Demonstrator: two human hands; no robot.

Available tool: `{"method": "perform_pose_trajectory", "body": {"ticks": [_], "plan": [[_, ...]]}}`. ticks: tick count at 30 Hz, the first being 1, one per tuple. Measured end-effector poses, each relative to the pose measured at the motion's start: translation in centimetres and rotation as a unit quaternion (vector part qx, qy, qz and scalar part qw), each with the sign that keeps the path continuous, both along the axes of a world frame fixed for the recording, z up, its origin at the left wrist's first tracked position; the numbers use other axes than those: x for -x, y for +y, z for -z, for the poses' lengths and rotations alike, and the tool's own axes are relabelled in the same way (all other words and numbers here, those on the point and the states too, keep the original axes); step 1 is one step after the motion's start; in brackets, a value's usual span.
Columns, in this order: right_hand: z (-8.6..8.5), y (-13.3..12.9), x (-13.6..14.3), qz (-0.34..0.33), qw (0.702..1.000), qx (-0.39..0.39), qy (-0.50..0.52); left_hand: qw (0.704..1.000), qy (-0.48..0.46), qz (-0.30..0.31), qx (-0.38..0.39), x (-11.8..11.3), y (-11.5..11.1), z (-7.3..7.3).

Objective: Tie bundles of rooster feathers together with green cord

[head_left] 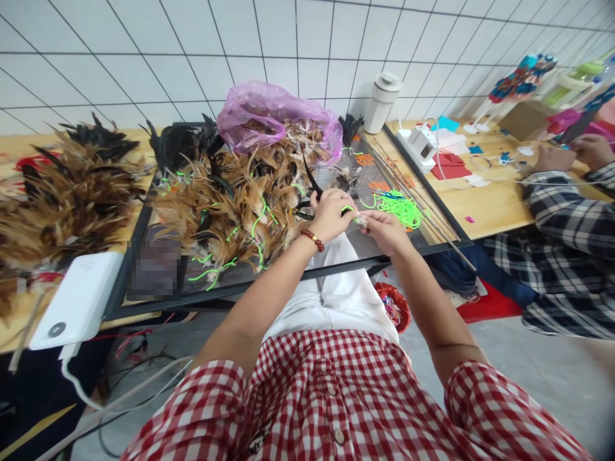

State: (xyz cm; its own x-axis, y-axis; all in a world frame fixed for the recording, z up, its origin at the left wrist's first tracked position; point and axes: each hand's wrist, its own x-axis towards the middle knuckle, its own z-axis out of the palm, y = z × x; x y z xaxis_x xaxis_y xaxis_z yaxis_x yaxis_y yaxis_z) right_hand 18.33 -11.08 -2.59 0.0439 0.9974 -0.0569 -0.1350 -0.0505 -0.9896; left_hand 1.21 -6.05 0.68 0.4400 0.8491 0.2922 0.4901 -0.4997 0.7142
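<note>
My left hand (332,214), with a beaded bracelet at the wrist, is closed around dark feathers (312,178) that stick up past its fingers. My right hand (384,229) pinches something small and pale beside it, and a bright green cord runs between the two hands. The fingertips nearly meet over the front part of a dark-framed board (283,272). To the left of my hands lies a big heap of brown feathers (240,198) with green cord pieces among them. A tangle of green cord (398,208) rests on the board just beyond my right hand.
A purple plastic bag (250,115) of feathers, a white cup (382,102) and a power strip (418,147) stand toward the tiled wall. More feathers (72,198) and a white power bank (79,298) are at left. Another person's hands (557,157) work at right.
</note>
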Motion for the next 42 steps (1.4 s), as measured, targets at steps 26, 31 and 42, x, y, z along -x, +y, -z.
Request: {"method": "perform_pose_trajectory", "body": {"ticks": [26,31,42], "plan": [[-0.2,-0.2,0.2,-0.021,0.999,-0.031,0.027,0.980,-0.071,0.181,-0.043,1.1,0.7,0.9],[0.1,-0.4,0.9,-0.002,0.993,-0.093,-0.065,0.974,-0.098,0.189,-0.074,0.9,1.7,2.1],[0.8,0.1,1.0,0.097,0.987,-0.100,-0.084,0.971,-0.086,0.154,-0.161,0.7,2.8,3.5]]}}
